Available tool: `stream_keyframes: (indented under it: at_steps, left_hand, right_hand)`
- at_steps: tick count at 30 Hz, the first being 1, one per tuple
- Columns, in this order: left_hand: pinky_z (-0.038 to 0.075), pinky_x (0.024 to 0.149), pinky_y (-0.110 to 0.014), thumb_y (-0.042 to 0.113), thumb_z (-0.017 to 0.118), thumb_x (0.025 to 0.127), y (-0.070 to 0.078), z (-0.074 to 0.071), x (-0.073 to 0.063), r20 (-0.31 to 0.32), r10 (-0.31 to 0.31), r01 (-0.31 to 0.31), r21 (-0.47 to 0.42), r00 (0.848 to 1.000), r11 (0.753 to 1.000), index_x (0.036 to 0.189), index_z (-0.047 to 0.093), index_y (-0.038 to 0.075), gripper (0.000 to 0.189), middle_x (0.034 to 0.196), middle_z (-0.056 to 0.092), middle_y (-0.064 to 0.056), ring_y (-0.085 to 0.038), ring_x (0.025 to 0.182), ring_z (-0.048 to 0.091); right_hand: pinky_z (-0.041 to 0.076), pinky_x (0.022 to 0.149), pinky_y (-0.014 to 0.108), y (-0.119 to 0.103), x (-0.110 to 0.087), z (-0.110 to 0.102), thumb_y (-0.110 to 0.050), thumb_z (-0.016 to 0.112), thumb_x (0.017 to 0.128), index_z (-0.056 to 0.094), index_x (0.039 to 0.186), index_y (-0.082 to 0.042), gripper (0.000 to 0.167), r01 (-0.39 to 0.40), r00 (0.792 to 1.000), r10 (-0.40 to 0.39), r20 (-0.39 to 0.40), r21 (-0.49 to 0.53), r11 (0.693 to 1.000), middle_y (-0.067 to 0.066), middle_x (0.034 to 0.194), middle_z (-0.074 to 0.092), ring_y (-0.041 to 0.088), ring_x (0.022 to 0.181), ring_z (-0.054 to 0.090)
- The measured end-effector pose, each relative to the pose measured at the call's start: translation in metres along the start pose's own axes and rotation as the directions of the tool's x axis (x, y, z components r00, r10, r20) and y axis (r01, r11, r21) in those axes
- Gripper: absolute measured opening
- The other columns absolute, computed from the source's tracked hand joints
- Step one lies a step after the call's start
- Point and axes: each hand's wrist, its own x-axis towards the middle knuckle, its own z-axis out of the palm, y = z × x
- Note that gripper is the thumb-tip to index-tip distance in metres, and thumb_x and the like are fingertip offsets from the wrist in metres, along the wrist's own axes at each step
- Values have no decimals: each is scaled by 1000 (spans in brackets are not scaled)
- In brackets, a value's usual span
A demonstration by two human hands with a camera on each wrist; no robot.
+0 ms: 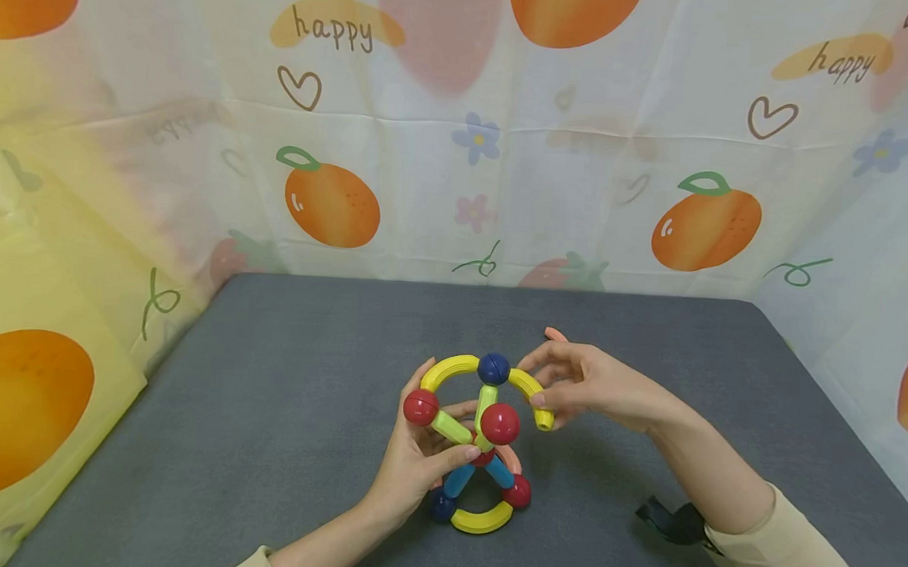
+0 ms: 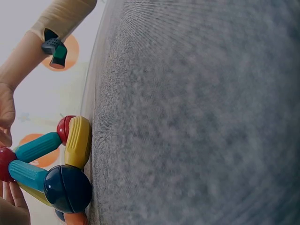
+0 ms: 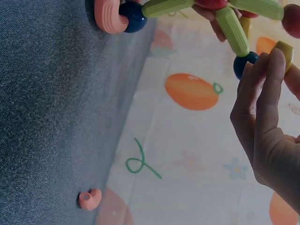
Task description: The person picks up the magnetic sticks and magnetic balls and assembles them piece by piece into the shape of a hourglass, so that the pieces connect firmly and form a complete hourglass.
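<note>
A toy structure of colored balls and rods stands on the table. My left hand (image 1: 410, 461) grips it at its middle, thumb by the central red ball (image 1: 482, 459). Light green rods (image 1: 452, 428) fan upward from there to a left red ball (image 1: 421, 407), a front red ball (image 1: 501, 424) and a top blue ball (image 1: 493, 368). One yellow curved rod (image 1: 448, 369) joins the left red and top blue balls. My right hand (image 1: 604, 389) pinches another yellow curved rod (image 1: 525, 384), its upper end at the blue ball. Blue rods (image 2: 40, 146) form the lower part.
A pink curved piece (image 3: 90, 199) lies on the grey table (image 1: 307, 395), beyond the right hand. Along the back hangs a fruit-printed cloth (image 1: 427, 199). A black strap (image 1: 671, 520) hangs by the right wrist, low over the table.
</note>
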Motion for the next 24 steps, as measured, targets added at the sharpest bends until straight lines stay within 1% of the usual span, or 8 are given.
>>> stream_keyframes:
  at_steps: [2,5,8,16,19,20,23,24]
  left_hand:
    - [54,95,-24,4,72,88,0,0,0,1,0,0,0,1000,1000,157,4,28,100,124,69,13,-6,108,68]
    - [54,95,-24,4,72,88,0,0,0,-2,-5,5,4,1000,1000,157,5,28,99,124,69,13,-6,107,68]
    - [54,95,-24,3,71,88,0,0,0,-7,-11,11,8,1000,1000,157,5,29,99,124,69,13,-6,107,68]
    - [54,95,-23,3,71,88,2,2,-1,-11,-16,16,8,1000,1000,157,5,29,99,123,69,13,-6,107,68]
    - [54,95,-23,3,72,88,3,2,-1,-17,-23,24,11,1000,1000,157,5,29,99,123,69,13,-6,107,68]
    - [54,95,-23,3,72,88,3,2,-1,-19,-27,27,13,999,1000,157,5,29,99,123,69,13,-6,107,68]
    - [53,96,-23,4,72,88,4,3,-1,-27,-38,38,19,999,999,157,5,29,99,122,69,13,-6,107,68]
    - [53,96,-23,4,72,88,4,3,-1,-28,-41,42,21,999,999,157,5,29,99,122,69,14,-6,108,68]
  right_hand:
    - [61,76,39,0,0,1,-18,66,94,48,133,-1,47,2,1000,-2,-3,2,1000,22,131,59,15,81,71]
    - [61,77,39,1,-2,2,-19,67,93,49,133,-2,48,-1,1000,1,-22,2,1000,21,163,22,17,92,71]
    - [61,78,40,2,-4,4,-21,69,92,51,131,-4,46,-3,998,2,-57,-4,1000,10,168,-11,22,118,65]
    - [62,75,36,7,-10,11,-20,72,91,56,114,-2,33,86,984,-87,-156,-19,996,14,168,1,31,122,64]
    - [62,74,37,7,-11,15,-18,72,90,61,107,0,27,139,974,-142,-179,-26,990,20,157,31,28,151,32]
    - [62,73,37,8,-12,15,-18,72,90,63,105,0,25,157,969,-161,-187,-36,987,20,150,41,29,151,30]
    - [62,73,38,8,-14,18,-16,72,90,68,102,-2,19,207,955,-217,-202,-68,976,12,122,60,26,158,-2]
    - [62,73,38,9,-14,18,-16,71,91,70,102,-2,18,225,950,-238,-203,-84,971,8,120,61,28,158,-2]
